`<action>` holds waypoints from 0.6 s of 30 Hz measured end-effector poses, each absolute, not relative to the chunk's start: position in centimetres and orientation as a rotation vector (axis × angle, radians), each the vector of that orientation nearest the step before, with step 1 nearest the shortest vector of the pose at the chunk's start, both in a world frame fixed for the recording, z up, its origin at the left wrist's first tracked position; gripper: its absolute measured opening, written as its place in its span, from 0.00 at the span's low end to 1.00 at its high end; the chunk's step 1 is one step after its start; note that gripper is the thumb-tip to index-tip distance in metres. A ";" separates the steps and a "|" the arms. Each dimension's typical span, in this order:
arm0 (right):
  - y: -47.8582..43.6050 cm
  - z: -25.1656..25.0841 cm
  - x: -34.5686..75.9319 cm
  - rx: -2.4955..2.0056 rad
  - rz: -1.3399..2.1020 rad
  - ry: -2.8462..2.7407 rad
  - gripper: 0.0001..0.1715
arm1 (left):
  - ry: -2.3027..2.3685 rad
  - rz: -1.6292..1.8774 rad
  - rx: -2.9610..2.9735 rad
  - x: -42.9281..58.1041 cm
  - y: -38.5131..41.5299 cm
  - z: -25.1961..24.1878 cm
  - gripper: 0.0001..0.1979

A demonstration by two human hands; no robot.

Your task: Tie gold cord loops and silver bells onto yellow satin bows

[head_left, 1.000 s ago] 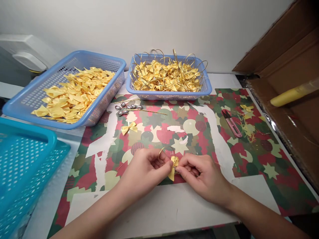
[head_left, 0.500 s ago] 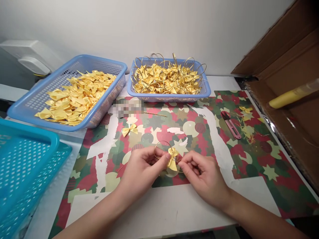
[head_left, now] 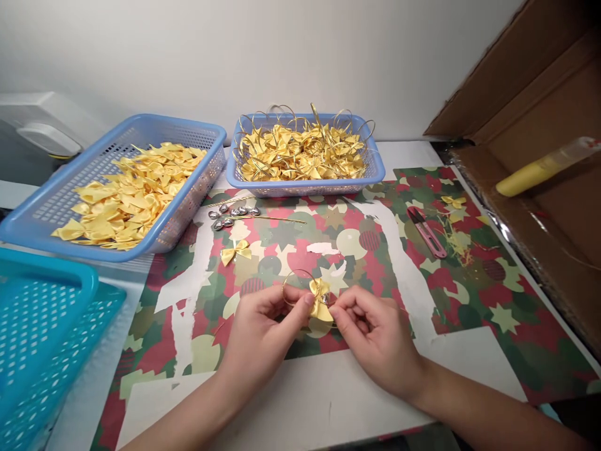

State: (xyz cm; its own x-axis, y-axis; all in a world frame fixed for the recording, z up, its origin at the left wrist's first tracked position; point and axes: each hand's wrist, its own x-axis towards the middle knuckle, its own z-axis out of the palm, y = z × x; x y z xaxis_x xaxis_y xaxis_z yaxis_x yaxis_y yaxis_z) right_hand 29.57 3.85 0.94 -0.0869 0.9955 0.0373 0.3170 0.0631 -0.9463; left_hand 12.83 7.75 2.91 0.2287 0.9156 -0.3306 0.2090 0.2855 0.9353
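My left hand [head_left: 263, 332] is closed, thumb and forefinger pinching a yellow ribbon bow [head_left: 321, 308]. From the bow a thin gold cord loop [head_left: 285, 280] curves up over my left fingers. A small shiny silver bell-like piece [head_left: 325, 299] sits against the bow's right side. Right beside it, my right hand [head_left: 375, 338] is closed in a pinch; what lies between those fingertips is too small to make out. Another yellow bow [head_left: 236, 252] lies on the patterned paper, beyond my left hand. Several silver pieces [head_left: 228, 222] and cut lengths of gold cord [head_left: 282, 219] lie farther back.
A blue basket of yellow bows [head_left: 183, 233] stands at left, and a second blue basket [head_left: 305, 188] holds bows with gold loops. Teal baskets [head_left: 89, 275] are at near left. Pink thread snips [head_left: 426, 233] lie right, beside thread scraps [head_left: 457, 241] and a cardboard box [head_left: 526, 125].
The view has shifted slightly. Both hands keep their pinches at the bow, which has turned a little, showing the silver piece more clearly. The silver pieces by the baskets, blurred out before, are now visible.
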 end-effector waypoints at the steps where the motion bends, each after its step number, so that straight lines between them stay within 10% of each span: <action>1: 3.9 0.9 29.6 -1.364 1.055 -1.528 0.11 | 1.269 0.703 1.206 12.8 7.7 2.8 0.12; 18: 3.8 0.7 28.9 -1.329 0.971 -1.493 0.11 | 1.310 0.818 1.282 13.2 7.2 2.5 0.09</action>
State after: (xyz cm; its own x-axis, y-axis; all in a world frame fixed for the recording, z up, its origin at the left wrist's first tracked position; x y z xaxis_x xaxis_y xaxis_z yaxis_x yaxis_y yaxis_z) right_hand 28.89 3.75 0.70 -0.0317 0.9929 0.1144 0.2980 0.1187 -0.9472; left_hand 13.23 7.19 2.48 0.1575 0.9625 -0.2207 0.2238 0.1829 0.9573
